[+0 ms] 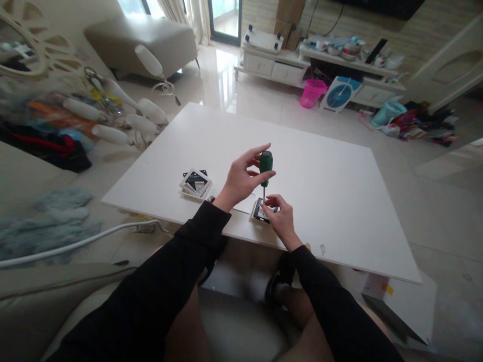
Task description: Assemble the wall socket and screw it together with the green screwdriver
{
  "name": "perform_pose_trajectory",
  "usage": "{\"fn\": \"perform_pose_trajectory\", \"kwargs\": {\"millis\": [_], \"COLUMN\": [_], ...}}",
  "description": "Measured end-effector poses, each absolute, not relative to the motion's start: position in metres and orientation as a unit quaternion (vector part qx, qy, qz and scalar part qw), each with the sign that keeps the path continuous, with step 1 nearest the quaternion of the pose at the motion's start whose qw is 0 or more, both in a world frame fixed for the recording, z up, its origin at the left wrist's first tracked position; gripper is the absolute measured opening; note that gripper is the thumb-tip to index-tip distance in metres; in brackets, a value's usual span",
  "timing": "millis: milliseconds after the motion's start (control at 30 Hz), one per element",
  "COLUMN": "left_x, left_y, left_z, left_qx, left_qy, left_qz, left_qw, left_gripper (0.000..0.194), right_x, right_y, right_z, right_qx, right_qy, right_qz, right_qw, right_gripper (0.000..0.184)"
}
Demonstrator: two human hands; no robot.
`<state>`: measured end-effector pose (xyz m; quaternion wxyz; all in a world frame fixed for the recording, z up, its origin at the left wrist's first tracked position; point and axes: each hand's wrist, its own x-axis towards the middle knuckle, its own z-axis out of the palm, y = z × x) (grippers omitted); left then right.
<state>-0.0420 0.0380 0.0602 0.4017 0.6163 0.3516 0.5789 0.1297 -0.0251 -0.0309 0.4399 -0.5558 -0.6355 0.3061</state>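
My left hand (241, 176) is closed around the handle of a green screwdriver (266, 163), its index finger stretched out past the top. The screwdriver stands upright, shaft down, over a small square unit with a white frame and dark inside, like a wall switch or socket (256, 217), near the table's front edge. Low on the shaft, my right hand (279, 216) pinches thumb and fingers together over the unit; what lies between the fingertips is hidden. Left of my hands sit stacked white square frames (188, 190) with dark and white pieces inside.
The white table (320, 166) stretches out ahead of me. A thin white sheet (245, 205) lies between the two units. A lamp with several white shades (139, 123) stands beyond the left edge. On the floor are a pink basket (312, 93) and a blue fan (339, 93).
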Motion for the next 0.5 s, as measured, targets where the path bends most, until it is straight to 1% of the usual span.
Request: {"fn": "perform_pose_trajectory", "kwargs": {"millis": [167,267,333,467,500], "left_x": [-0.043,-0.043,-0.043,-0.042,-0.042], "left_y": [0.038,0.039,0.04,0.041,0.04], "left_z": [0.061,0.06,0.059,0.057,0.057], "left_qx": [0.616,0.614,0.613,0.617,0.62], "left_qy": [0.357,0.358,0.356,0.357,0.359], "left_qz": [0.582,0.581,0.583,0.579,0.576], "left_qw": [0.393,0.397,0.398,0.395,0.394], "left_gripper": [0.061,0.06,0.06,0.059,0.059], "right_x": [0.134,0.14,0.146,0.156,0.158], "right_y": [-0.023,-0.019,-0.017,-0.016,-0.017], "right_z": [-0.033,-0.035,-0.038,-0.049,-0.053], "right_qx": [-0.552,-0.54,-0.532,-0.54,-0.548], "right_qy": [-0.657,-0.703,-0.735,-0.775,-0.778], "right_qz": [0.296,0.266,0.245,0.203,0.193], "right_qw": [0.419,0.38,0.341,0.256,0.239], "right_gripper": [0.021,0.028,0.038,0.073,0.079]}}
